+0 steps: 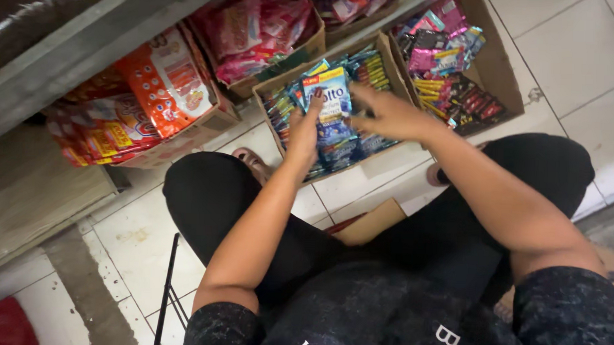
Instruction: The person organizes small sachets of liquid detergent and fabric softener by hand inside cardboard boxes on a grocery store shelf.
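White tiled floor [569, 59], left hand [303, 128] gripping blue packet [331, 102], right hand [388, 114] open over cardboard box [392, 63]

Two hands: the left hand [303, 131] and the right hand [389, 114]. Five open cardboard boxes of sachets on the floor: an orange box [186, 138], a pink box [304, 50], a blue box [385, 63], a mixed box [497, 70], and one further back [356, 21]. One blue packet [331, 102] is held up. The sachets are too many to count.
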